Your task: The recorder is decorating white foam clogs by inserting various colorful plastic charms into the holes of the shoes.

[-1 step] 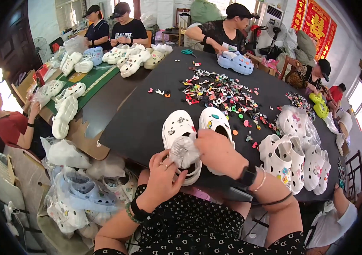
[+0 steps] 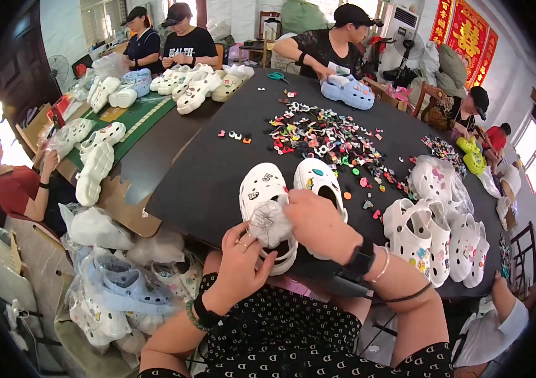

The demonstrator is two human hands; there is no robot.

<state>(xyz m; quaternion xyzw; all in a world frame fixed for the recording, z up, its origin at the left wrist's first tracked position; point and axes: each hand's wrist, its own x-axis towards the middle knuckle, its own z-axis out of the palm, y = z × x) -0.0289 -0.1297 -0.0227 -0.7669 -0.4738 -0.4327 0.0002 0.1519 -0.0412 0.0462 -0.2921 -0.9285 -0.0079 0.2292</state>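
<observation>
Just in front of me on the table lies a white clog (image 2: pixel 259 184) with small charms on its toe. A crumpled greyish-white wad (image 2: pixel 270 224), paper or thin plastic, sits in its foot opening. My left hand (image 2: pixel 241 259) grips the clog's left rear side, fingertips against the wad and thumb by the heel. Curled at the right edge of that opening, my right hand (image 2: pixel 318 222) has its fingertips hidden; what they pinch does not show. Beside it the matching white clog (image 2: pixel 315 178) bears a teal charm and is partly covered by my right hand.
A heap of colourful charms (image 2: pixel 324 138) spreads across the black table (image 2: pixel 198 170). Finished-looking white clogs (image 2: pixel 408 230) stand at right, with bagged shoes (image 2: pixel 107 290) low at left. Scissors (image 2: pixel 277 77) lie at the far edge. Co-workers sit around, one holding a blue clog (image 2: pixel 348 92).
</observation>
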